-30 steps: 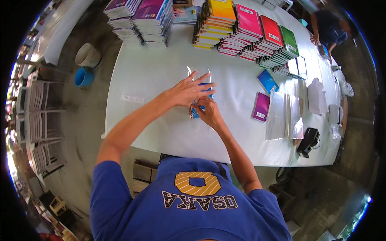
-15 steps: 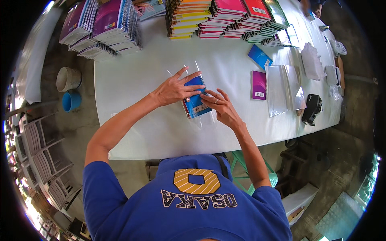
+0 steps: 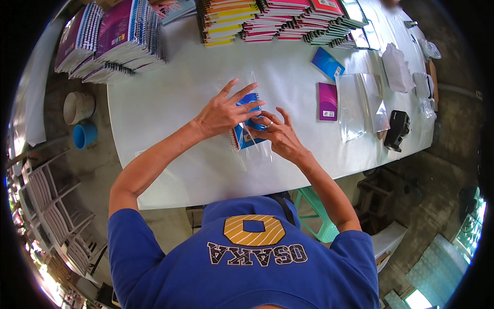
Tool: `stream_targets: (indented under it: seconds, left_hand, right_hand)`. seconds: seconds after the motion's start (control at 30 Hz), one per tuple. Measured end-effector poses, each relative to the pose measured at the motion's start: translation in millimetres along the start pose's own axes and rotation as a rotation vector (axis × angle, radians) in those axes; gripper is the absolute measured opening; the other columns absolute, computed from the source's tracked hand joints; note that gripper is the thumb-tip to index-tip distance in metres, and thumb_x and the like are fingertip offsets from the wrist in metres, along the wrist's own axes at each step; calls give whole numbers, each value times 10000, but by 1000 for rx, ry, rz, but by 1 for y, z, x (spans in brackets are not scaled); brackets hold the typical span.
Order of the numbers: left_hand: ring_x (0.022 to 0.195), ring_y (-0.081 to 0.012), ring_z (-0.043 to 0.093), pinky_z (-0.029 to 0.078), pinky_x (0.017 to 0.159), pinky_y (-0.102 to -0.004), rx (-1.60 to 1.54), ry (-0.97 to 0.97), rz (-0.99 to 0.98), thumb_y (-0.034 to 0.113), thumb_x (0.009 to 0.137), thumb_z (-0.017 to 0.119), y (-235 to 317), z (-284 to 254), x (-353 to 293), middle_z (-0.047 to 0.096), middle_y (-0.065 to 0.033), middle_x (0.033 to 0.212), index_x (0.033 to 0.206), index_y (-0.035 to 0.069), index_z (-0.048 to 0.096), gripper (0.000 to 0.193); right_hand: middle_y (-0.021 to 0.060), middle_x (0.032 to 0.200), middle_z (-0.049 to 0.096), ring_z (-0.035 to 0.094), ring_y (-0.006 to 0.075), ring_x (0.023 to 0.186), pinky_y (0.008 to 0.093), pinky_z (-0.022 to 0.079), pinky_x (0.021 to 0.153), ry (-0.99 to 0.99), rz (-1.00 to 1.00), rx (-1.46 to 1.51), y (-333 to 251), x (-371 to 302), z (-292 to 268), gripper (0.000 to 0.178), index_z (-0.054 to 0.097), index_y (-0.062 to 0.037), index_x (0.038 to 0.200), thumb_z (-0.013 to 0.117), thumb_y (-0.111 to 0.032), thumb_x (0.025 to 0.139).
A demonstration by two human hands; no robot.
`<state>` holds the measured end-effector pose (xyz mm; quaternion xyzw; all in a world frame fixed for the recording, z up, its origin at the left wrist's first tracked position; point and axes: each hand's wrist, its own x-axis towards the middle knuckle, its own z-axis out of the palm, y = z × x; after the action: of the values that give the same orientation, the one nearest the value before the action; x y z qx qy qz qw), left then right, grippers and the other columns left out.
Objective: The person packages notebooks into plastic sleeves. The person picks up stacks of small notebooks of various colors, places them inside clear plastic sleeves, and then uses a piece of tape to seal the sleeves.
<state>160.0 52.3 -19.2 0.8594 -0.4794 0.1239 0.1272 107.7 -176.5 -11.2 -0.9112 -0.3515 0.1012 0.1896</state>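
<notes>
A small spiral notebook with a blue cover (image 3: 240, 136) lies on the table in front of me, with a clear plastic sheet (image 3: 251, 150) around it and jutting past its near and far ends. My left hand (image 3: 220, 113) rests over the notebook's left side, fingers spread and its thumb bent in toward the cover. From the right, my right hand (image 3: 280, 135) reaches across the cover, its thumb and front fingers drawing a creased edge of the plastic over it. Its fingertips are partly lost among the folds.
A purple notebook (image 3: 327, 101) and another blue one (image 3: 327, 63) lie to the right, beside loose plastic sheets (image 3: 355, 110) and a black tape dispenser (image 3: 397, 131). Stacked notebooks (image 3: 288, 23) line the far side, with wrapped purple stacks (image 3: 116, 38) at far left. A green stool (image 3: 319, 211) stands below.
My right hand has moved left over the notebook, bringing the plastic's edge across the cover. My left hand stays on the notebook with fingers spread. The whole view has shifted slightly.
</notes>
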Motion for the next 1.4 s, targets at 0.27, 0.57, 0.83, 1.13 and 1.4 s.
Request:
stream_targets:
  seconds: [0.27, 0.57, 0.83, 1.13, 1.4]
  left_hand:
    - [1425, -297, 268, 185, 1150, -564, -24, -48, -113, 250, 698, 729, -2, 7, -6, 442, 62, 1459, 1271, 290, 594, 591]
    - [1458, -347, 111, 226, 1108, -612, -149, -306, -586, 141, 438, 872, 6, 11, 42, 123, -37, 1595, 1511, 331, 219, 1270]
    - [1461, -360, 103, 145, 1132, -609, -2, -520, -632, -102, 376, 693, 13, 25, 64, 145, -38, 1596, 1498, 317, 283, 1266]
    - [1465, -362, 47, 173, 1116, -645, 137, -745, -661, -1, 275, 850, 26, 18, 91, 79, -23, 1606, 1515, 317, 199, 1436]
    - [1465, -365, 39, 184, 1103, -657, 190, -780, -687, 89, 222, 889, 17, 19, 86, 79, -32, 1606, 1514, 304, 210, 1476]
  right_hand:
    - [-34, 1242, 538, 444, 220, 1276, 571, 196, 1145, -1, -35, -12, -4, 4, 1, 700, 679, -298, 1165, 575, 149, 636]
    - [-26, 1266, 548, 458, 182, 1264, 546, 181, 1156, 64, -80, -1, 1, -1, 4, 706, 668, -285, 1177, 534, 181, 663]
    - [88, 828, 686, 652, 272, 848, 381, 498, 753, 901, 591, 518, 228, -241, -57, 118, 718, -58, 807, 692, 26, 729]
    - [57, 1085, 673, 554, 178, 1097, 381, 478, 758, 1023, 1571, 734, 415, -478, -178, 267, 734, -60, 952, 793, -237, 761]
    - [88, 1083, 640, 517, 219, 1152, 515, 515, 834, 1005, 1070, 1378, 408, -467, -156, 364, 625, 9, 1131, 726, -169, 830]
